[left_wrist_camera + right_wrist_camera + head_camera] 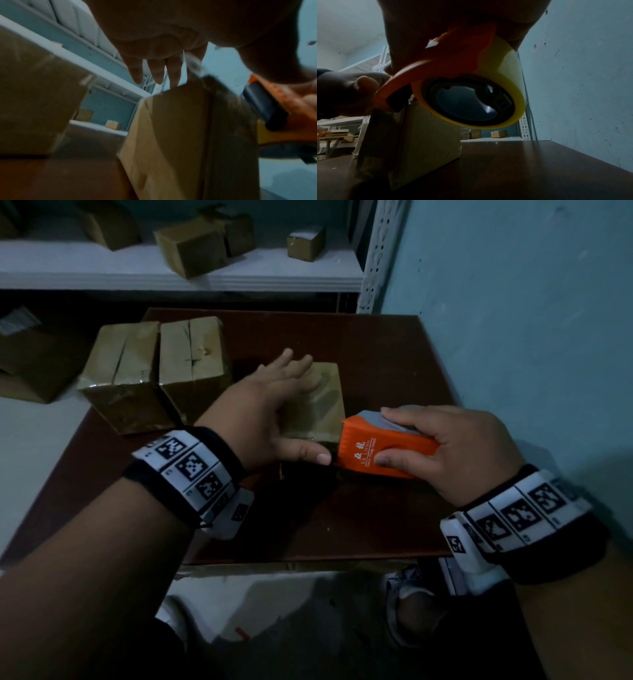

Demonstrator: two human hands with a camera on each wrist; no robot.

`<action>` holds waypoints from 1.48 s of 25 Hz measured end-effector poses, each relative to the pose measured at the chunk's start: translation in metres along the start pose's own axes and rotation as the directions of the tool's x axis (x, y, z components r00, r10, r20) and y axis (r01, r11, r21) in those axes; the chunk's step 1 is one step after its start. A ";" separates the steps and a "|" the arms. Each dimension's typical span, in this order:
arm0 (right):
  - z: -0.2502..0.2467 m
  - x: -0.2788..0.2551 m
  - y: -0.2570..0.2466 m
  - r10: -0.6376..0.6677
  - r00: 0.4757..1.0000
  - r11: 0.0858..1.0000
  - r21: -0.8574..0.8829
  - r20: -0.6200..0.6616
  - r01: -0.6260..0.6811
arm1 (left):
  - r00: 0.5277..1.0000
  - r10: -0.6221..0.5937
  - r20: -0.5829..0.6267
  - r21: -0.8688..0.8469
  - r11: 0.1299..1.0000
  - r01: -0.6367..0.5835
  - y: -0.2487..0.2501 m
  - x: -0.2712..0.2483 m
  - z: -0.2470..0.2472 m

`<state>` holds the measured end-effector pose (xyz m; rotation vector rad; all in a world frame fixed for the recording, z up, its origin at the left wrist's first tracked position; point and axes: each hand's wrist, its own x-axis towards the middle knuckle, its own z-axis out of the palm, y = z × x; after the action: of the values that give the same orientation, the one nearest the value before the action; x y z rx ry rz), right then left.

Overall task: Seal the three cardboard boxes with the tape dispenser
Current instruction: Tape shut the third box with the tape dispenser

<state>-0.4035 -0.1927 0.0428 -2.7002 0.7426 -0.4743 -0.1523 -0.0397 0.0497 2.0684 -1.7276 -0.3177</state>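
Pressing flat, the left hand point(270, 402) steadies the light brown cardboard box point(322, 405) — right hand point(455, 450) wrapped round the rigid orange plastic tape dispenser point(383, 450).

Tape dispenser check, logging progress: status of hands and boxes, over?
Right hand grips orange plastic tape dispenser at near cardboard box. Left hand flat on it. Two other cardboard boxes stand aside.

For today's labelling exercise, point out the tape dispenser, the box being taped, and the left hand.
tape dispenser point(383, 451): head view, orange side of its body.
box being taped point(325, 409): head view, its top face.
left hand point(255, 412): head view, back of the hand.
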 end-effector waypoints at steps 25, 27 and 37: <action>-0.024 0.005 0.027 0.048 0.999 0.993 -0.106 0.013 -0.046 | 0.995 0.095 -0.029 -0.060 0.993 -0.097 -0.017 0.021 0.031; -0.021 0.008 0.027 0.034 0.999 0.988 -0.148 0.000 -0.034 | 0.994 0.104 -0.032 -0.057 0.993 -0.106 -0.017 0.021 0.032; -0.022 0.019 0.033 0.382 0.915 0.859 -0.313 -0.132 -0.404 | 0.997 0.074 -0.006 -0.050 0.996 -0.074 -0.009 0.019 0.029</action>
<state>-0.4114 -0.2339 0.0552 -2.7240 1.4783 -0.3607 -0.1527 -0.0624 0.0218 1.9631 -1.7710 -0.3306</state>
